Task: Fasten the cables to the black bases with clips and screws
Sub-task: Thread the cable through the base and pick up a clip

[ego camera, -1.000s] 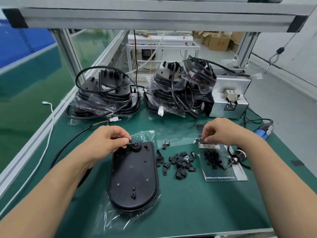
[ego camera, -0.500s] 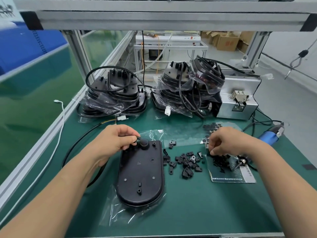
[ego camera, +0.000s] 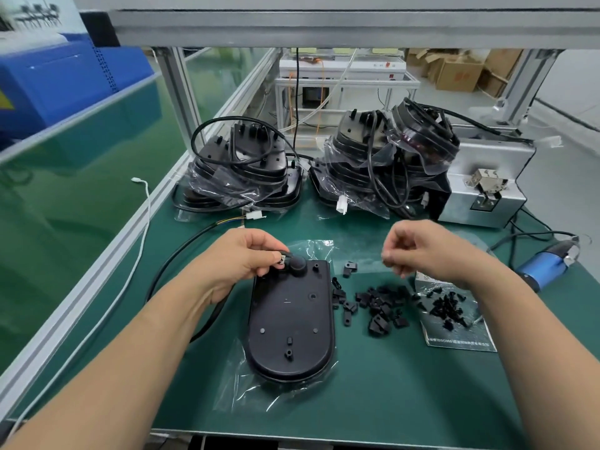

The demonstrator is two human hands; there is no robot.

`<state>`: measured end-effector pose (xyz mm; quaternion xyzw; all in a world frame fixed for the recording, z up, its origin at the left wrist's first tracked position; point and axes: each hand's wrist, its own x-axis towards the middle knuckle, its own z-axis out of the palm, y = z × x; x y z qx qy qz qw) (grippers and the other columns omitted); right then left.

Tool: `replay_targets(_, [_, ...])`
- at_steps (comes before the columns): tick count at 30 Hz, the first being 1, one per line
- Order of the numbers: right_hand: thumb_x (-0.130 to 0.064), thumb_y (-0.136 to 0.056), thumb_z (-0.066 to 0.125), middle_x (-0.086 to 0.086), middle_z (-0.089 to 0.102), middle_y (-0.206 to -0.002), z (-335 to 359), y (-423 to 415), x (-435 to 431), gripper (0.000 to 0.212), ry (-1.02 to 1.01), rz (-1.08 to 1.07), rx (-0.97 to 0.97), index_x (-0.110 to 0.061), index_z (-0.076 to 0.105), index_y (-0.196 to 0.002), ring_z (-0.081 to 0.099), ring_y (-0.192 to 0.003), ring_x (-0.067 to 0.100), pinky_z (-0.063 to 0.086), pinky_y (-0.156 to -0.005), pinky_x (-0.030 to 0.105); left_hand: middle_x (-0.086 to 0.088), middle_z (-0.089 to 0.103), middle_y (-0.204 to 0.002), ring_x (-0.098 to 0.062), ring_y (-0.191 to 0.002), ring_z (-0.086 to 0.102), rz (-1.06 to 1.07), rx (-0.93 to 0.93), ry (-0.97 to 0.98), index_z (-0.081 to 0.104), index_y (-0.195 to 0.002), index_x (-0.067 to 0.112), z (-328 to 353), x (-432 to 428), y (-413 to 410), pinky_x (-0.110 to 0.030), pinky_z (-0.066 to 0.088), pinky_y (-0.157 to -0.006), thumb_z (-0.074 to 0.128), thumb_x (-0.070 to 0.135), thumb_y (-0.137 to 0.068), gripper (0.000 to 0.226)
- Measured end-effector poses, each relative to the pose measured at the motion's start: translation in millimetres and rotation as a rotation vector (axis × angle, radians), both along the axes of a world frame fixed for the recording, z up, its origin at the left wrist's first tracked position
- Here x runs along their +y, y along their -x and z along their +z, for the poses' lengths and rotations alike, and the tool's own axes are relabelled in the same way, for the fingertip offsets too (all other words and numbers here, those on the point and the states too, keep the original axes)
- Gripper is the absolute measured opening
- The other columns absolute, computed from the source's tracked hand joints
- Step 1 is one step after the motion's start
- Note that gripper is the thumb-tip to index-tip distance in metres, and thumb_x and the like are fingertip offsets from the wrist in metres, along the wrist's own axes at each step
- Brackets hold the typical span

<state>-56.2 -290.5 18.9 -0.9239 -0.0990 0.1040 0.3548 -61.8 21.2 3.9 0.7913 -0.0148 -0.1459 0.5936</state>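
The black base (ego camera: 290,319) lies flat on a clear plastic bag (ego camera: 246,381) near the front of the green bench (ego camera: 406,401), its rounded end toward the person. It is a smooth, matt oval plate with a few small bosses and screw holes and a round knob-like grommet at its far edge.

The left hand (ego camera: 242,259) is closed in a pinch on the cable (ego camera: 181,254) end, pressing it against the far-left corner of the base right beside that grommet; the rest of the cable loops away left and back under the wrist. The right hand (ego camera: 425,250) hovers above the bench to the right of the base, fingertips pinched tight on something small and dark, probably a screw or clip, though it is too tiny to say which.

To my eye the step is seating the cable and bringing the fastener across. It would go best if the left hand keeps the cable pressed flat in place while the right lowers the piece squarely over its hole.

Loose clips (ego camera: 376,306) lie scattered just right of the base, the screws (ego camera: 446,308) on a sheet further right.
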Motion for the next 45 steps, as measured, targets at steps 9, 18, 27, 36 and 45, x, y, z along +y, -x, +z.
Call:
replay_targets(9, [-0.032, -0.08, 0.083, -0.003, 0.069, -0.065, -7, -2, -12, 0.02, 0.308, -0.037, -0.013, -0.026, 0.063, -0.08, 0.061, -0.051, 0.006, 0.041, -0.052, 0.016, -0.004, 0.07, -0.07, -0.004, -0.045, 0.045, 0.022, 0.013, 0.04, 0.072, -0.093, 0.006, -2, -1, -1, -0.012, 0.027, -0.04, 0.063, -0.002, -0.087, 0.013])
replay_targets(18, [0.002, -0.082, 0.074, 0.003, 0.069, -0.064, 0, 1, 85, 0.008, -0.764, -0.04, 0.184, -0.004, 0.07, -0.08, 0.066, -0.057, 0.008, 0.053, -0.055, 0.014, -0.005, 0.072, -0.072, -0.002, -0.045, 0.048, 0.069, 0.052, 0.112, 0.073, -0.096, 0.004, -7, -10, 0, -0.01, 0.027, -0.038, 0.066, 0.0, -0.086, 0.014])
replay_targets(27, [-0.012, -0.084, 0.076, 0.003, 0.073, -0.08, -9, 3, 122, 0.007, -0.304, 0.041, -0.121, -0.019, 0.077, -0.083, 0.057, -0.07, 0.008, 0.05, -0.072, 0.03, -0.005, 0.071, -0.069, -0.002, -0.046, 0.049, 0.127, 0.039, 0.232, 0.072, -0.086, 0.008, -12, -18, 7, -0.01, 0.026, -0.037, 0.064, -0.004, -0.085, 0.015])
replay_targets(36, [-0.014, -0.084, 0.076, -0.007, 0.065, -0.072, -12, 3, 115, 0.011, -0.306, 0.066, -0.1, -0.022, 0.076, -0.076, 0.06, -0.064, 0.009, 0.059, -0.072, 0.041, -0.006, 0.069, -0.071, -0.005, -0.049, 0.05, 0.17, 0.006, 0.22, 0.073, -0.091, 0.005, -10, -22, 11, -0.011, 0.028, -0.038, 0.061, -0.005, -0.087, 0.016])
replay_targets(45, [-0.012, -0.085, 0.075, -0.007, 0.063, -0.076, -11, 1, 115, 0.019, -0.31, 0.087, -0.123, -0.025, 0.071, -0.071, 0.064, -0.067, 0.007, 0.062, -0.073, 0.039, -0.004, 0.07, -0.071, -0.004, -0.049, 0.052, 0.173, -0.022, 0.06, 0.072, -0.096, 0.006, 0, -25, 13, -0.017, 0.035, -0.05, 0.063, 0.0, -0.087, 0.014])
